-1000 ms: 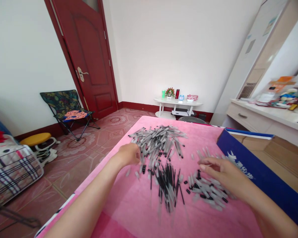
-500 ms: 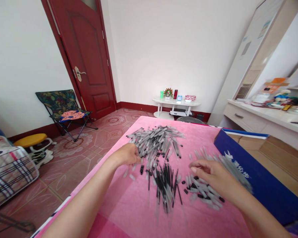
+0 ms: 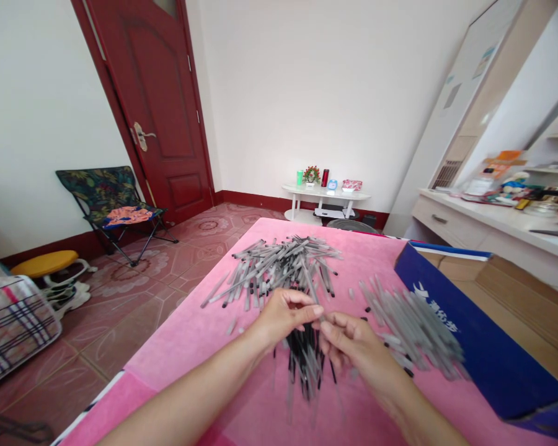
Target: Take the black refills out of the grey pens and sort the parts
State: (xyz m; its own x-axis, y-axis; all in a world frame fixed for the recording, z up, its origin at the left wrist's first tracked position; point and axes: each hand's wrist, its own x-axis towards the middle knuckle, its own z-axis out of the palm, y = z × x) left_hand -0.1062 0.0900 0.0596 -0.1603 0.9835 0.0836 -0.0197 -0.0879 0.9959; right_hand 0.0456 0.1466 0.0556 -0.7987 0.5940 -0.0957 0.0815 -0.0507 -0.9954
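My two hands meet over the middle of the pink table cover [image 3: 190, 347]. The fingers of my left hand [image 3: 283, 314] are pinched on what looks like a grey pen barrel [image 3: 310, 290] that sticks out away from me. My right hand [image 3: 353, 342] is also pinched, fingertip to fingertip with the left; what it holds is too small to make out. Under both hands lies a pile of thin black refills [image 3: 307, 365]. A heap of grey pen barrels [image 3: 279, 263] lies beyond them, and a second pile of grey pieces [image 3: 413, 325] lies to the right.
A blue cardboard box [image 3: 469, 350] stands open along the table's right side. On the tiled floor to the left are a folding chair [image 3: 106, 198], a yellow stool [image 3: 44, 263] and a checked bag [image 3: 13, 322]. A small white table [image 3: 325, 195] stands at the far wall, and a white dresser [image 3: 493, 226] on the right.
My left hand left the barrel heap and my right hand left the right-hand pile. Both came together at the centre above the refills, fingers pinched. The view shifted slightly right.
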